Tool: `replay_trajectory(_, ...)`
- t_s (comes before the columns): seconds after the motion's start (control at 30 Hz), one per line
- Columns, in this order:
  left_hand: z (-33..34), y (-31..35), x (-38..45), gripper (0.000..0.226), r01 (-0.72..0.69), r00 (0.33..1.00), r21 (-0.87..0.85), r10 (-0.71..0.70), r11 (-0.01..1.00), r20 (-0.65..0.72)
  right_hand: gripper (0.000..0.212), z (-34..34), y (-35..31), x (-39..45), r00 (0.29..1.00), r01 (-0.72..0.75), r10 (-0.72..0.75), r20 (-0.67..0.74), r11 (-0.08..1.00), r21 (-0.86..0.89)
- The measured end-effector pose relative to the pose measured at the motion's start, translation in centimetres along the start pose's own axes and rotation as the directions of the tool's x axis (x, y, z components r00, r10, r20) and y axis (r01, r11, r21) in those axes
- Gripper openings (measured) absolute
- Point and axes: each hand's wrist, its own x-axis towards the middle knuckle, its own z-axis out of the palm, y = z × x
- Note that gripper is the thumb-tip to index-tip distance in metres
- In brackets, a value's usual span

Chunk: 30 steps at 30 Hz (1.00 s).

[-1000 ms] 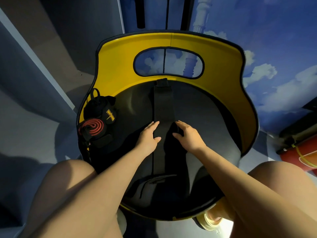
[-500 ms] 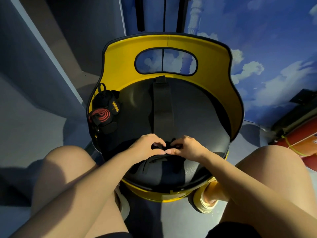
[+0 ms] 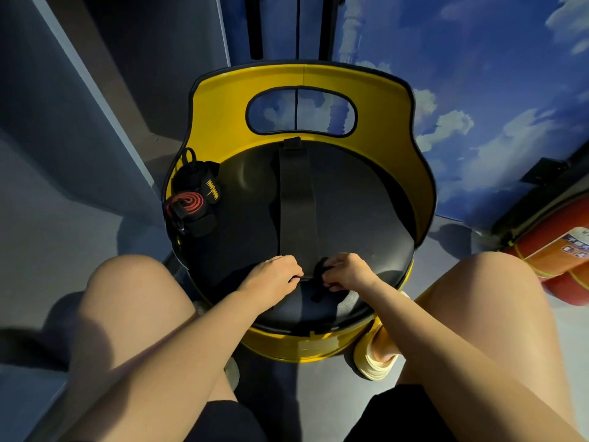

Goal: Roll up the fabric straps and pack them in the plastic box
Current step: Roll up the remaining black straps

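Observation:
A long black fabric strap (image 3: 298,199) lies flat down the middle of the black seat (image 3: 360,218) of a yellow chair. My left hand (image 3: 274,275) and my right hand (image 3: 345,272) meet at the strap's near end, and both pinch it with curled fingers. A small dark fold or roll of strap (image 3: 318,275) shows between them. At the seat's left edge lie a rolled red-and-black strap (image 3: 188,202) and a rolled black strap with a yellow mark (image 3: 204,183). No plastic box is in view.
The chair's yellow backrest (image 3: 223,122) with an oval cutout rises behind the seat. My bare knees flank the seat's front. A red-orange cylinder (image 3: 561,260) lies on the floor at the right. Grey wall panels stand at the left.
Both hands slid from the strap's middle toward me to its near end. Flat fingers curled into a pinch and lifted the end into a small fold.

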Motion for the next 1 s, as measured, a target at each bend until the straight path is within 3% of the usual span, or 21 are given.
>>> replay_trajectory(0.3,0.4,-0.8,-0.4,0.025,0.004,0.997,-0.016,-0.005,1.0,-0.078,0.021,0.5,0.4,0.0,0.999,0.038,-0.041,-0.027,0.995,-0.094)
replay_trajectory(0.47,0.8,-1.1,-0.5,0.029,0.016,0.999,-0.055,-0.019,0.998,-0.051,0.02,0.7,0.7,-0.2,0.99,0.113,-0.127,-0.062,0.975,-0.194)
replay_trajectory(0.6,0.6,-1.2,-0.7,0.035,0.0,1.0,0.082,0.001,0.997,-0.013,0.024,1.0,0.6,-0.9,0.873,0.407,-0.486,-0.038,0.769,-0.493)
replay_trajectory(0.67,0.6,-1.3,-0.7,0.032,0.005,0.999,0.149,0.001,0.989,-0.036,0.032,1.2,0.6,-1.1,0.821,0.501,-0.564,0.09,0.636,-0.587)
replay_trajectory(0.77,0.9,-1.4,-0.7,0.03,-0.027,0.997,0.17,0.04,0.985,-0.073,0.034,1.4,1.0,-1.3,0.79,0.514,-0.584,0.187,0.464,-0.722)
replay_trajectory(0.87,1.4,-2.0,-0.6,0.03,-0.068,0.991,0.12,0.08,0.991,-0.106,0.031,1.5,1.3,-1.2,0.744,0.524,-0.641,0.189,0.384,-0.76)
replay_trajectory(1.0,1.0,-2.0,-0.1,0.028,0.021,0.992,-0.09,-0.032,0.996,-0.119,0.03,1.8,1.6,-1.2,0.707,0.543,-0.696,0.123,0.424,-0.725)
